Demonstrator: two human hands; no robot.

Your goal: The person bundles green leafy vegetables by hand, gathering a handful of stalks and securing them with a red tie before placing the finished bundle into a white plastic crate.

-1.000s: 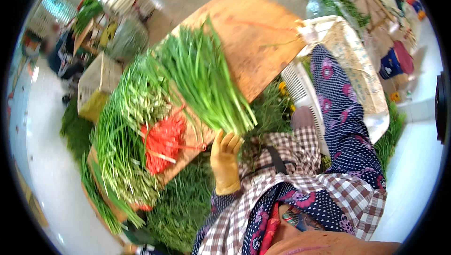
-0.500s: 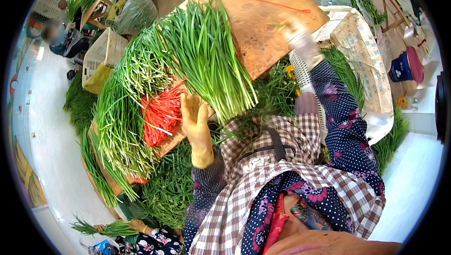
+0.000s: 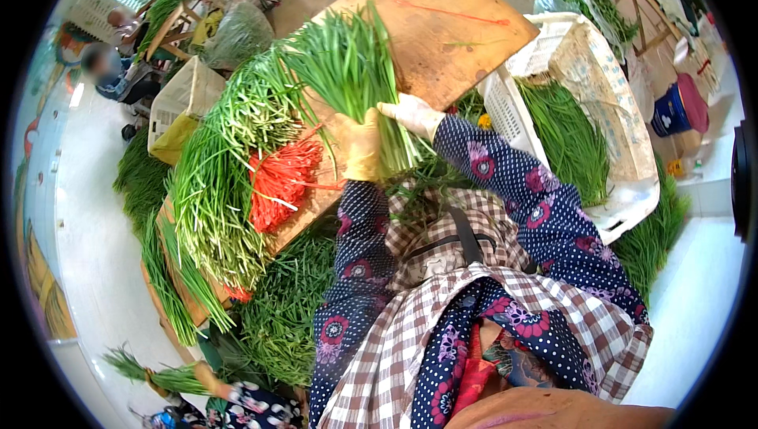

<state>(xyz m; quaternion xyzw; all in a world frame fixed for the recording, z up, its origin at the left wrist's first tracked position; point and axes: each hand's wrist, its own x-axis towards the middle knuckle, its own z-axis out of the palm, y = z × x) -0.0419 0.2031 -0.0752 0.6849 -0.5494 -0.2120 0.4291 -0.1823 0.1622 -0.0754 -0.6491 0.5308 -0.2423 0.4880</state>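
Note:
A loose bunch of garlic chives point(image 3: 347, 58) lies on the wooden board, its pale cut ends toward me. My left hand point(image 3: 359, 143), in a yellow rubber glove, closes round the left side of the bunch near those ends. From the right, my right hand point(image 3: 412, 116) in a paler glove presses in on the same stalks, its fingers reaching across them. Left of my hands sits a pile of red ties point(image 3: 280, 188), and one strand sticks out toward my left wrist. Beside the ties a big heap of chives point(image 3: 209, 176) curves along the board.
The wooden board point(image 3: 450, 34) carries a single red tie point(image 3: 450, 12). At the right stands a white plastic crate point(image 3: 632, 160) holding chives, near a blue bucket point(image 3: 675, 109). Leaf scraps point(image 3: 284, 318) lie below the board. Lower left, another person's gloved hands point(image 3: 209, 378) hold chives.
My right hand has come in from the board's right side to the bunch. My left hand has moved from beside the red ties up and right onto it. The bunch is gathered narrower.

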